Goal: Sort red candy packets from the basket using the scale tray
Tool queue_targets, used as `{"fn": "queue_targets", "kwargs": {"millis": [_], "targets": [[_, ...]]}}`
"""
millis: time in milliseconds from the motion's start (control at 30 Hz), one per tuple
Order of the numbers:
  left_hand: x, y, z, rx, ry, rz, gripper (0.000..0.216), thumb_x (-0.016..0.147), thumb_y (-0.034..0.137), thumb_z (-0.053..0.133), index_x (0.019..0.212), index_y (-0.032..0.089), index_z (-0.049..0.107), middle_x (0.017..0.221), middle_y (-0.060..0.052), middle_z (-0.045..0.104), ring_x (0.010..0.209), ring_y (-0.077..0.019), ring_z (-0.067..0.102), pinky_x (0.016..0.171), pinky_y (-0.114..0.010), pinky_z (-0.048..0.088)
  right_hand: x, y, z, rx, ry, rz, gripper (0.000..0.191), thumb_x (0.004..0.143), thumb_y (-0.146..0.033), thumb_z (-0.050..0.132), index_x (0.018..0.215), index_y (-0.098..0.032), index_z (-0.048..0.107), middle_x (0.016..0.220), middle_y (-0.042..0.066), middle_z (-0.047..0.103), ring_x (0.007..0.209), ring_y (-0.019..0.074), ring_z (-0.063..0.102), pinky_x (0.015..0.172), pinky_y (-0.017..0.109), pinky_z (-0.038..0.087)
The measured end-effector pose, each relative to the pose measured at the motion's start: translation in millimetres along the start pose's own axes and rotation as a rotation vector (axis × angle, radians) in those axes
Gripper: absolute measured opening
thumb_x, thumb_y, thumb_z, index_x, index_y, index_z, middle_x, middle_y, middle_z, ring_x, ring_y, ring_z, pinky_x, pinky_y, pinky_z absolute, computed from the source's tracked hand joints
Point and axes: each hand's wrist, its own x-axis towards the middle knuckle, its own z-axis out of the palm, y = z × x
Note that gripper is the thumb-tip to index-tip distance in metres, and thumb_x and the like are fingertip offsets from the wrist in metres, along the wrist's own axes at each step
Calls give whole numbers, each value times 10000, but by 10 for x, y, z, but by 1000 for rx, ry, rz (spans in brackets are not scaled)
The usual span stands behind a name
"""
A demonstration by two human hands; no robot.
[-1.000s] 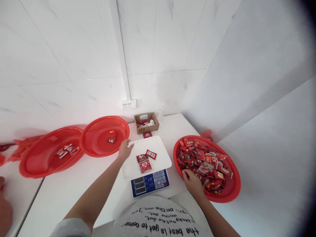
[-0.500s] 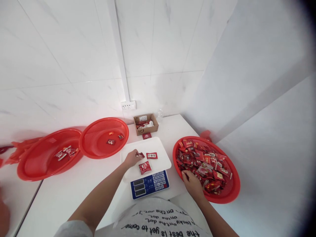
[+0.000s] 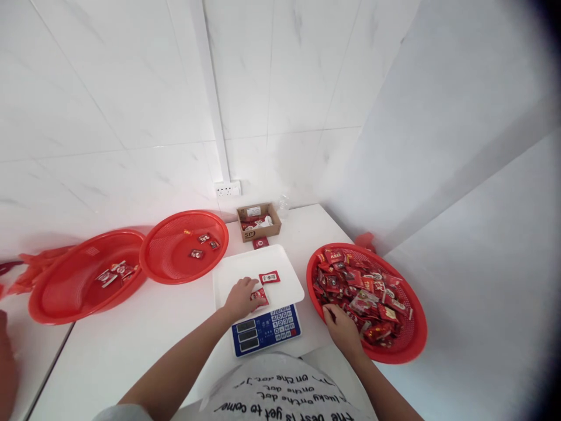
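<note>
My left hand is over the white scale tray, its fingers apart at a red candy packet and partly covering it. A second red packet with a white label lies just beyond the fingers. Below the tray shows the blue panel of the digital scale. On the near left rim of the right-hand red basket, my right hand rests with fingers curled around the edge. Many small red wrapped packets fill that basket.
The middle red basket holds several small packets. Beside it, the left red basket holds a few more. A cardboard box with packets stands behind the tray, a red packet before it. Another person's arm shows at far left.
A small packet my left hand held over the tray now lies in the middle basket, where an orange packet has shifted. My left hand is now at the nearer red packet. My right hand stays put.
</note>
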Motion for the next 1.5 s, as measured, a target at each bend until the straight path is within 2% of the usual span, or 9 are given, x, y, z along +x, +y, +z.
{"fn": "queue_targets", "kwargs": {"millis": [100, 300, 467, 633, 733, 933, 1067, 1300, 1500], "targets": [[-62, 41, 117, 265, -130, 69, 404, 686, 421, 638, 1030, 216, 580, 1054, -68, 563, 1040, -246, 487, 894, -350, 360, -5, -8, -8, -8, -6, 2, 375, 827, -428, 297, 880, -204, 592, 920, 77, 656, 843, 204, 596, 749, 300, 419], [-13, -26, 88, 137, -24, -74, 284, 602, 266, 697, 862, 199, 604, 812, -7, 589, 724, -163, 570, 653, -254, 426, -2, 1, -5, 0, -3, 2, 368, 825, -426, 303, 872, -208, 596, 909, 73, 658, 831, 202, 596, 742, 300, 420], [205, -180, -441, 68, 320, -170, 163, 764, 296, 532, 861, 174, 579, 721, -5, 577, 673, -144, 564, 619, -245, 437, 6, 6, 2, 2, -1, -5, 367, 821, -421, 307, 871, -204, 599, 905, 77, 660, 831, 204, 595, 747, 304, 420], [455, -330, -1060, 95, 728, -249, 376, 850, 321, 389, 1164, 118, 425, 1121, -158, 525, 1080, -249, 480, 886, -404, 391, 5, -7, -5, -2, -2, -3, 369, 822, -417, 309, 882, -200, 601, 923, 79, 658, 849, 205, 593, 753, 305, 421], [485, -285, -884, 174, 595, -47, 309, 828, 272, 431, 1098, 137, 499, 1141, -153, 528, 1147, -274, 434, 971, -454, 320, 2, -19, -10, -5, -8, -5, 374, 825, -413, 301, 884, -197, 600, 923, 80, 658, 847, 204, 595, 755, 307, 421], [428, 22, 128, 257, 85, 283, 323, 759, 240, 571, 1082, 235, 580, 1253, -50, 525, 1163, -214, 450, 990, -348, 350, -6, -23, -8, -9, 2, -3, 361, 827, -413, 306, 882, -207, 598, 921, 79, 662, 850, 205, 599, 748, 302, 421], [421, 86, 368, 355, -85, 342, 350, 794, 121, 464, 1102, 235, 584, 1214, -65, 541, 1130, -231, 461, 966, -390, 352, -10, -16, -4, 2, 5, -8, 366, 834, -420, 300, 880, -208, 594, 923, 78, 662, 851, 205, 600, 752, 304, 421], [380, -111, 127, 285, 108, 200, 361, 778, 62, 423, 1050, 221, 598, 1026, -50, 613, 982, -180, 531, 879, -309, 416, 1, 5, 15, -21, 21, -17, 372, 835, -415, 302, 889, -210, 608, 916, 70, 667, 840, 197, 604, 737, 294, 426], [477, -404, -639, 198, 437, -59, 236, 788, 177, 472, 993, 167, 589, 929, -78, 629, 904, -206, 573, 820, -353, 455, 12, 20, 21, -32, 12, -23, 362, 836, -401, 309, 888, -208, 611, 915, 65, 670, 839, 189, 607, 722, 279, 426]]}}
